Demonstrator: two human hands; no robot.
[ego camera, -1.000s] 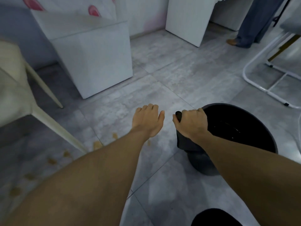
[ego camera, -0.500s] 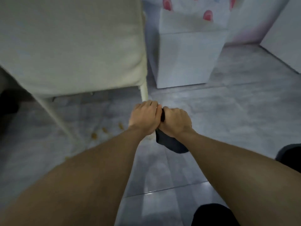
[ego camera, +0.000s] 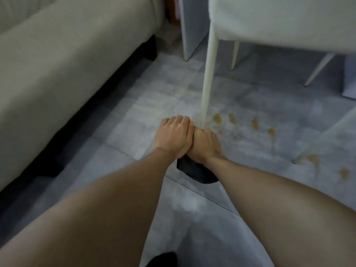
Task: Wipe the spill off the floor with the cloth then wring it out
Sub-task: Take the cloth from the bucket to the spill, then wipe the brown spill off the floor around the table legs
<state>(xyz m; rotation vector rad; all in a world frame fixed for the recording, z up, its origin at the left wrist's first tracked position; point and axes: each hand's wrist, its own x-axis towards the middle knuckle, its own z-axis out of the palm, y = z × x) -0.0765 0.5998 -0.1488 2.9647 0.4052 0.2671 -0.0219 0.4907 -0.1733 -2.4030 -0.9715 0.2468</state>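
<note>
Head view, looking down along both bare forearms to the floor (ego camera: 134, 112), grey tiles with pale joints. The hands meet near frame centre, pressed side against side, both curled closed. Left hand (ego camera: 174, 136) sits slightly higher and nearer the camera, knuckles up, its edge overlapping the right hand (ego camera: 205, 145). A dark cloth (ego camera: 196, 171) hangs bunched below the two hands, its top hidden under the palms and wrists, its loose lower part showing between the forearms. Both hands appear closed on the cloth, though the grip itself is hidden; whether the cloth's lower end touches the tiles cannot be told. The spill (ego camera: 255, 123) lies to the right of the hands: a row of brownish-yellow drops and faint streaks on the tiles, the nearest drop just beside the right hand's knuckles, the farther ones trailing away toward the right edge, with more blotches lower right. The cloth is apart from these marks, nearer the camera than all of them. A pale chair leg (ego camera: 209, 74) stands upright just beyond the fingertips, its foot close to the first drops; the chair seat (ego camera: 285, 22) fills the upper right, with thinner legs behind. A beige sofa (ego camera: 67, 60) on a dark base runs along the left side. Image is softly blurred throughout. A dark shape at the bottom edge cannot be identified.
</note>
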